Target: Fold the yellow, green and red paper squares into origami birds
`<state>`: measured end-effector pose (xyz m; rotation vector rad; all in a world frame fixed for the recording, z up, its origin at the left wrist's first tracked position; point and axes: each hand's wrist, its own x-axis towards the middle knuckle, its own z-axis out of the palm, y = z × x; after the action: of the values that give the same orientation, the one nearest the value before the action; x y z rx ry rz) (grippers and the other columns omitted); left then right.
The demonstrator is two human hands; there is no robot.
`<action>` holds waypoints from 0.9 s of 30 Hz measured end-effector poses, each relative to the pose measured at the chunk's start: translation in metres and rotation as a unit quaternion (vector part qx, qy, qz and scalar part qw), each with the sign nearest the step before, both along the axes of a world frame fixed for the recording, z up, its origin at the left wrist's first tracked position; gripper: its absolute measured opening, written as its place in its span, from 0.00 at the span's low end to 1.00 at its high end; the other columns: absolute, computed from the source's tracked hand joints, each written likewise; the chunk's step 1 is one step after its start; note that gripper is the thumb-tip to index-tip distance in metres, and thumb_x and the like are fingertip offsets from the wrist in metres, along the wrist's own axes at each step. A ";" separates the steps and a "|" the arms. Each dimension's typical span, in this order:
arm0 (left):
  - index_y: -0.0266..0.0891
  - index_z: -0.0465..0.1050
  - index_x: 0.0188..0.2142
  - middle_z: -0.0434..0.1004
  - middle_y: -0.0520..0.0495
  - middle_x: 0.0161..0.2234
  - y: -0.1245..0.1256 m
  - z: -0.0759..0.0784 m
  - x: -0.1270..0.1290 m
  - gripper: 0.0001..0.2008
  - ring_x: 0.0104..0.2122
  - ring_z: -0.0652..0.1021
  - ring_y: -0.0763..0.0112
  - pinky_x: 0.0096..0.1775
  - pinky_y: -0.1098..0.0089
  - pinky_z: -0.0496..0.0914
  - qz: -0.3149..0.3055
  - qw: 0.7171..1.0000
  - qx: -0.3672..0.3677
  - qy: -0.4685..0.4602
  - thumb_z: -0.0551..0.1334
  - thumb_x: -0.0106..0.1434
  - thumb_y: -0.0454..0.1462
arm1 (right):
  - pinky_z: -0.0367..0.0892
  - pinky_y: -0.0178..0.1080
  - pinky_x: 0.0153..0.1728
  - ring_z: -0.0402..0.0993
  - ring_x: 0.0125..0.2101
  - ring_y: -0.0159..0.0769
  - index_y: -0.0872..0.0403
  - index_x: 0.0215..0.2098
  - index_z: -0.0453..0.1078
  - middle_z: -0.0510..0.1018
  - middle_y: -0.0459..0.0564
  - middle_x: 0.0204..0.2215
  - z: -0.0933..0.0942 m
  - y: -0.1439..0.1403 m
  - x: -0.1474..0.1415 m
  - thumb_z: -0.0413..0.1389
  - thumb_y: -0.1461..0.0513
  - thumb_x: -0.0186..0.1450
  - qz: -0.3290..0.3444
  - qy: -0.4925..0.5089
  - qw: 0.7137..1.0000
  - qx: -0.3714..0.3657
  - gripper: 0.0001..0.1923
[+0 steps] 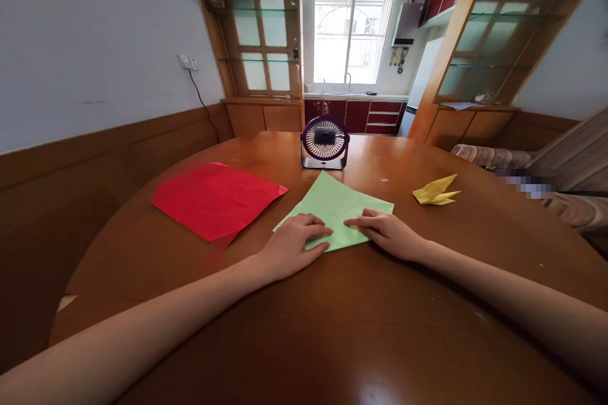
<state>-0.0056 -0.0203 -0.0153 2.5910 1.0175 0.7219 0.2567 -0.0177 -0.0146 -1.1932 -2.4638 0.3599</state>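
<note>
A light green sheet of paper (339, 202) lies on the wooden table in front of me, one corner pointing away. My left hand (297, 243) rests on its left part, fingers stretched out and a little apart, thumb near the front edge. On the right part lies my right hand (387, 232), its index finger extended over the paper and the other fingers partly curled. Neither hand grips anything. Left of the green paper is a red sheet of paper (213, 199). A folded yellow paper piece with pointed ends (434, 191) sits to the right.
A small dark fan (325, 139) on a stand is just beyond the green paper. The round wooden table (332, 342) fills the foreground. A striped cushioned seat (570, 171) is at the right, and a wall socket (187, 62) with a cable at the left.
</note>
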 end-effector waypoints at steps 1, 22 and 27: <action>0.45 0.77 0.48 0.74 0.44 0.48 0.000 0.000 0.000 0.14 0.48 0.74 0.60 0.51 0.58 0.67 -0.004 1.000 0.009 0.011 0.59 0.65 0.40 | 0.66 0.40 0.40 0.70 0.36 0.37 0.49 0.55 0.70 0.72 0.52 0.38 0.000 0.000 0.000 0.44 0.65 0.69 0.000 -0.003 1.000 0.000 0.20; 0.49 0.77 0.49 0.72 0.43 0.49 0.003 0.005 -0.007 0.14 0.49 0.72 0.60 0.53 0.57 0.65 -0.049 0.997 0.022 0.052 0.57 0.68 0.41 | 0.67 0.39 0.39 0.71 0.35 0.36 0.46 0.58 0.67 0.73 0.51 0.37 0.003 0.001 -0.003 0.44 0.66 0.69 -0.013 -0.035 0.999 0.007 0.22; 0.51 0.76 0.50 0.72 0.43 0.50 0.005 0.009 -0.009 0.14 0.50 0.72 0.60 0.54 0.57 0.64 -0.061 0.997 -0.002 0.052 0.59 0.67 0.41 | 0.67 0.40 0.39 0.71 0.36 0.37 0.47 0.58 0.68 0.73 0.51 0.38 0.003 0.002 -0.003 0.44 0.65 0.69 -0.013 -0.042 0.999 0.006 0.22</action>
<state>-0.0149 -0.0148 -0.0065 2.6832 0.8781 0.5600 0.2542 -0.0160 -0.0121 -1.2580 -2.5156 0.2942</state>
